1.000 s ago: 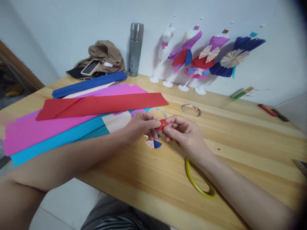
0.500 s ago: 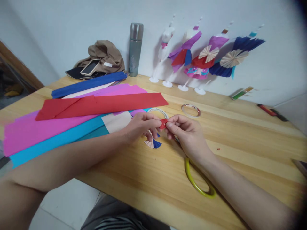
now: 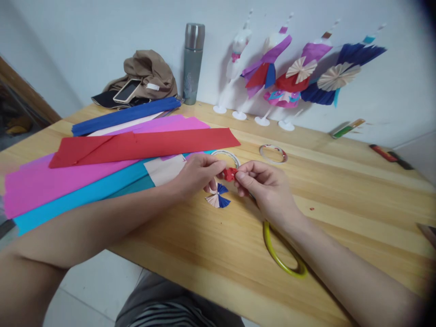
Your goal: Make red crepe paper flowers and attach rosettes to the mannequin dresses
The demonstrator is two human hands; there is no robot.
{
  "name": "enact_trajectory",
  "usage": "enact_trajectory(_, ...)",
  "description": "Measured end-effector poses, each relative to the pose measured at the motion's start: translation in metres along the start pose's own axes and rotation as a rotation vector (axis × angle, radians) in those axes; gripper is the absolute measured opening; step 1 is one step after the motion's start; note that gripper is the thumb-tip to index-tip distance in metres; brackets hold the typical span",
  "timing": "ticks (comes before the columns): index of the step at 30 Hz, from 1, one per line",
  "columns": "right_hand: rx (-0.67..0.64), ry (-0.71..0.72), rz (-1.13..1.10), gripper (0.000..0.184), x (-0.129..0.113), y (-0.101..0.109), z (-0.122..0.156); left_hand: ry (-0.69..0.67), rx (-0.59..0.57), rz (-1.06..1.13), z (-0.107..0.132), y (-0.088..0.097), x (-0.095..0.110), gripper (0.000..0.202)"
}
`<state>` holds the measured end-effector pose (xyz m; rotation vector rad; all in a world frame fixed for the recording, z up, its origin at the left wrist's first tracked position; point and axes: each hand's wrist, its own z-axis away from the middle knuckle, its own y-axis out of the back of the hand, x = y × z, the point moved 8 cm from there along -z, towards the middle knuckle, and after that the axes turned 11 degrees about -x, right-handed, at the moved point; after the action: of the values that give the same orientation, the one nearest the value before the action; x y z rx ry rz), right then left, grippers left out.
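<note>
Between both hands is a small crumpled piece of red crepe paper. My left hand pinches its left side with thumb and forefinger. On the right side, my right hand grips it the same way. Just below the left fingers lies a pleated blue and cream paper rosette on the table. Scissors with a yellow handle lie under my right hand and forearm, their blades mostly hidden. A tape roll rests right behind the hands.
Stacked crepe paper sheets, a red one on top, cover the table's left. Four-legged shapes are absent; dressed white figures on stands line the wall beside a thermos. A second tape ring and a utility knife lie right.
The red paper looks more spread out between the fingers, and my left hand has shifted slightly left. More of the rosette shows. The view has tilted a little.
</note>
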<state>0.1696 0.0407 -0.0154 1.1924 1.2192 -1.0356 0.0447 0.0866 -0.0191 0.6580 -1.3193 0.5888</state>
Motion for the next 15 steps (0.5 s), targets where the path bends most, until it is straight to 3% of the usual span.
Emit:
enact_trajectory(3, 0.002, -0.021, -0.048, 0.028, 0.002, 0.001, 0.0, 0.031, 0.012, -0.009, -0.003, 0.003, -0.004, 0.026)
enact_trajectory(9, 0.026, -0.054, -0.123, 0.029, 0.008, 0.003, -0.001, 0.055, -0.139, 0.095, -0.002, -0.012, -0.002, 0.025)
enact_trajectory(15, 0.025, -0.022, -0.105, 0.027, 0.008, 0.004, -0.002, 0.043, -0.088, 0.031, -0.001, -0.01, -0.001, 0.019)
